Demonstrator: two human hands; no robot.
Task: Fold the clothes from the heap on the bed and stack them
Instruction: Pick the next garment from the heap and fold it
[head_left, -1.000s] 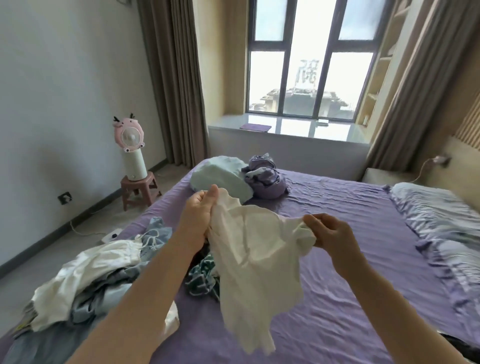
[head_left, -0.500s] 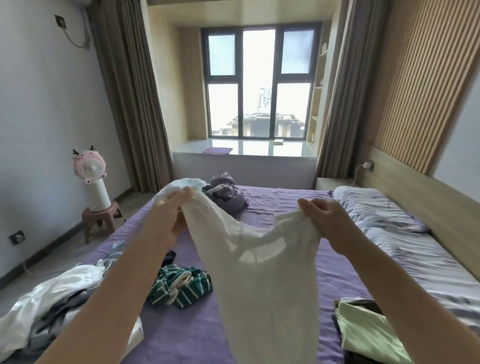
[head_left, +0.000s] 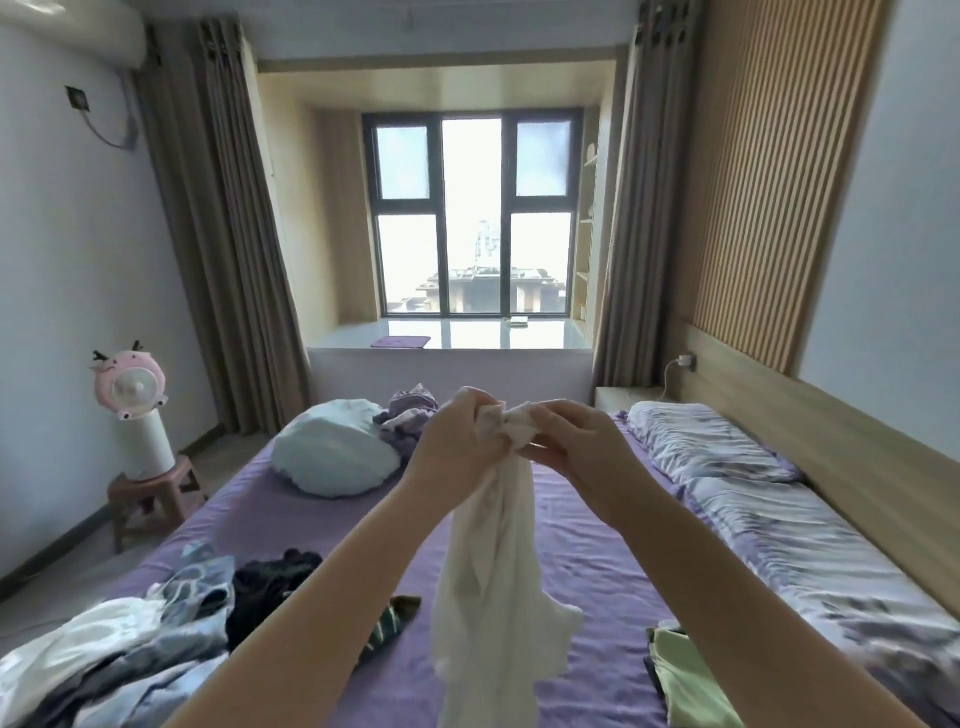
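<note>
The left hand (head_left: 457, 436) and the right hand (head_left: 576, 441) were raised side by side above the bed (head_left: 587, 571), knuckles nearly touching, and both gripped the bunched top edge of a white garment (head_left: 493, 587). The fingers of each hand were curled tightly into the cloth. From that grip the garment hung straight down in a long, narrow, creased drape between the two forearms, its lower end passing out of view at the bottom edge.

The bed was covered with a purple sheet. On its near left corner lay the heap of clothes (head_left: 119, 660), a jumble of white, pale blue and dark pieces, with a green striped piece (head_left: 389, 623) just beside it, partly hidden behind the left forearm. At the near right lay a light green garment (head_left: 685, 675) on top of something darker. Farther up the bed sat a pale blue bundle (head_left: 337, 452) with crumpled purple cloth (head_left: 410, 415) touching it. A striped pillow (head_left: 706, 441) lay along the right side. Left of the bed, a pink fan (head_left: 130, 384) stood on a small stool (head_left: 150, 493).
</note>
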